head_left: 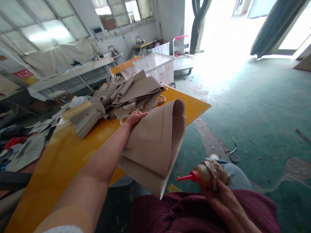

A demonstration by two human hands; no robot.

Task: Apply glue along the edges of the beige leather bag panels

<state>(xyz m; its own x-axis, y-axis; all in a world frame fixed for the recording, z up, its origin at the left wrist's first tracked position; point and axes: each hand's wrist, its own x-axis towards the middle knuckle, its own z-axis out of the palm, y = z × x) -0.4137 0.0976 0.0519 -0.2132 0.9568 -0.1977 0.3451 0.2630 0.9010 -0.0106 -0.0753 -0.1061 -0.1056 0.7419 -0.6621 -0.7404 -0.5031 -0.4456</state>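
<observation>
A yellow desk (60, 152) carries a heap of tan pieces (121, 94). Over its near edge, the left hand (134, 118) grips a folded tan leather panel (155, 145). The right hand (221, 191) wraps a red-nozzled glue bottle (200, 175) above the lap.

Smooth, matt beige leather-like panel (155, 142), stiff and curled at the top edge. Same matt beige material on the heaped cut pieces (126, 94). Glossy yellow tabletop (60, 152), throwing back window light. Amber plastic squeeze bottle (202, 176) with shiny red plastic nozzle, wrapped in crumpled, stained rag. Translucent white plastic crate (157, 66). Scuffed, patchy green painted floor (262, 110).
</observation>
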